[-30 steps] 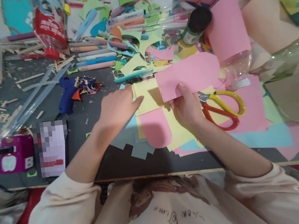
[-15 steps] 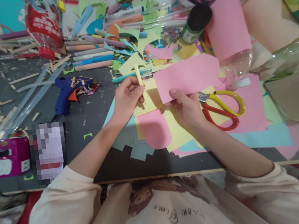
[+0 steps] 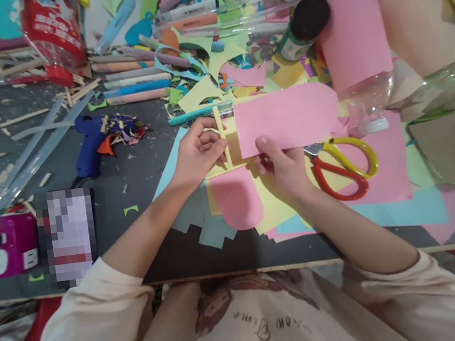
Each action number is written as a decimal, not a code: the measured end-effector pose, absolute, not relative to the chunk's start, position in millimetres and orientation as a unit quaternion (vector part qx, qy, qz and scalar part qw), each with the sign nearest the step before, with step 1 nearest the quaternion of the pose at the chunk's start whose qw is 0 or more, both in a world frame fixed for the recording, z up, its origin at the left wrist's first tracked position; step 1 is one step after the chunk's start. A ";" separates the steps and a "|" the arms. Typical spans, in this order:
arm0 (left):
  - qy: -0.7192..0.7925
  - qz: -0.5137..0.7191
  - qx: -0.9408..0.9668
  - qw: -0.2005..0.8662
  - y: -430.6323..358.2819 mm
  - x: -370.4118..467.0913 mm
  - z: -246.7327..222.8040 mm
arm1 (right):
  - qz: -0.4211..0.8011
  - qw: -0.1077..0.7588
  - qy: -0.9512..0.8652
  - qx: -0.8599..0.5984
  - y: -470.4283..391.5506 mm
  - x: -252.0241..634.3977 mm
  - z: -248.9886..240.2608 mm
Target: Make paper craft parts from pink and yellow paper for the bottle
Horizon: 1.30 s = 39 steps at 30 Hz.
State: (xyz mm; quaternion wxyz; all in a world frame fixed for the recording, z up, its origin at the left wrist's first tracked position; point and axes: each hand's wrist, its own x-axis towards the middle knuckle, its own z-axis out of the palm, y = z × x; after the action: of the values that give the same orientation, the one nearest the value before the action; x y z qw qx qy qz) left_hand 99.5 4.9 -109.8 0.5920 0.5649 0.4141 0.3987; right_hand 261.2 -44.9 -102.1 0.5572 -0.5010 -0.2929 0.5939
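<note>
Pinching a narrow yellow strip [image 3: 222, 132] in the left hand [image 3: 202, 148], holding round-ended pink paper [image 3: 287, 116] by its lower edge in the right hand [image 3: 288, 171] (with scissors [image 3: 320, 178] just beside), back from the tabletop's [image 3: 125, 150] front edge.

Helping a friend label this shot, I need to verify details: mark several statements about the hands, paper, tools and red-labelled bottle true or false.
1. The right hand holds a pink sheet. True.
2. Both handles of the scissors are red. False: the scissors have one yellow handle and one red.
3. The left hand holds a yellow strip. True.
4. The blue glue gun lies right of the scissors. False: the glue gun lies left of them.
5. The red-labelled bottle has a red cap. True.
</note>
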 end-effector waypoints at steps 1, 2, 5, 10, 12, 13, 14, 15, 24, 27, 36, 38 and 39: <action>0.414 0.396 0.564 0.594 4.8 99.6 -109.8 | 0.596 0.554 -0.294 -0.501 -45.1 260.7 -102.1; 0.413 0.393 0.563 0.598 4.8 99.6 -109.7 | 0.598 0.551 -0.295 -0.502 -45.3 260.3 -102.2; 0.403 0.387 0.559 0.612 4.7 99.3 -109.7 | 0.601 0.542 -0.301 -0.504 -45.5 259.4 -102.7; 0.395 0.383 0.557 0.622 4.4 98.9 -108.9 | 0.586 0.521 -0.332 -0.524 -47.1 259.6 -102.0; 0.393 0.379 0.559 0.624 4.3 99.2 -108.4 | 0.579 0.514 -0.345 -0.531 -48.1 259.5 -100.3; 0.392 0.378 0.558 0.626 4.3 99.5 -108.1 | 0.577 0.515 -0.347 -0.531 -48.5 259.4 -99.5; 0.392 0.378 0.557 0.627 4.2 99.8 -107.8 | 0.575 0.518 -0.346 -0.530 -48.9 259.2 -99.0; 0.391 0.378 0.555 0.630 4.2 100.1 -107.5 | 0.574 0.521 -0.345 -0.529 -49.1 258.9 -98.8; 0.389 0.377 0.555 0.632 3.6 101.1 -106.9 | 0.569 0.518 -0.349 -0.534 -49.1 258.1 -100.9; 0.386 0.382 0.557 0.629 3.7 101.4 -107.1 | 0.567 0.511 -0.355 -0.540 -49.2 258.0 -98.9; 0.384 0.383 0.558 0.627 4.5 101.5 -107.6 | 0.566 0.503 -0.370 -0.538 -49.3 257.9 -97.1; 0.386 0.384 0.553 0.631 4.5 101.4 -107.4 | 0.563 0.504 -0.368 -0.542 -49.3 257.6 -97.0; 0.389 0.384 0.550 0.632 4.5 101.3 -107.4 | 0.560 0.504 -0.368 -0.545 -49.4 257.6 -97.0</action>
State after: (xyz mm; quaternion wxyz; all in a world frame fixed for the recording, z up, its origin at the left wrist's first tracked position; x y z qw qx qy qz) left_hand 101.3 4.5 -107.4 0.6317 0.5500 0.3888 0.3838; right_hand 257.6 -49.4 -97.0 0.5036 -0.5454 -0.3678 0.5601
